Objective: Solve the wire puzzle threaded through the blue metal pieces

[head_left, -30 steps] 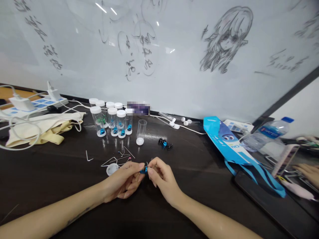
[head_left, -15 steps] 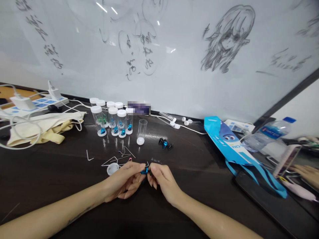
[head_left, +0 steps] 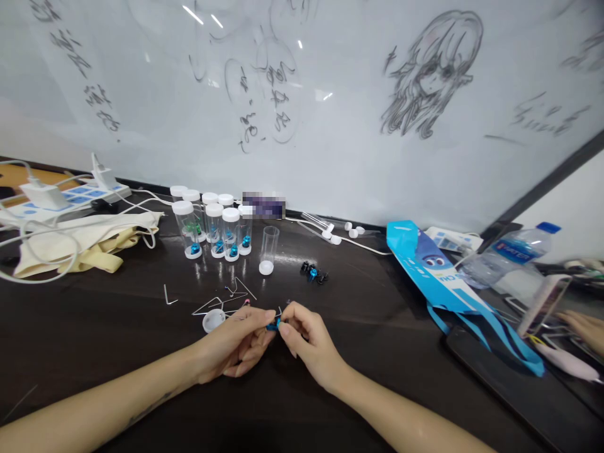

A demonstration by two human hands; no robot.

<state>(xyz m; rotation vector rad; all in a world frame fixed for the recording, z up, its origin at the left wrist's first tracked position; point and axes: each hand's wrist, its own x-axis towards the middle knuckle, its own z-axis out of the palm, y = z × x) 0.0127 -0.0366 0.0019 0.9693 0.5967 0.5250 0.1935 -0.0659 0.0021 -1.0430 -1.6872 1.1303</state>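
Between thumb and fingers, my left hand [head_left: 248, 343] holds a small blue metal part [head_left: 272, 326]. My right hand [head_left: 306, 336] is closed at the part's right side, its fingertips touching it; a thin bent metal piece [head_left: 280, 311] sticks up between the hands. Whether the right fingers pinch anything else is hidden. Just left of my left hand lies a round white cap [head_left: 214, 321], beside several metal hex keys [head_left: 207, 306]. Beyond the hands, an open clear tube [head_left: 270, 246] stands on its white cap. Right of it is a small pile of black and blue parts [head_left: 314, 272].
Several capped tubes [head_left: 231, 236] with blue or green parts stand at back left. Farther left are a cream cloth bag [head_left: 89, 239] and a power strip [head_left: 70, 200]. At right are a blue bag [head_left: 425, 270], a water bottle [head_left: 514, 255] and another person's hand [head_left: 582, 330].
My right hand's fingers have shifted slightly up and left, and now cover more of the blue part. My left hand has hardly moved.
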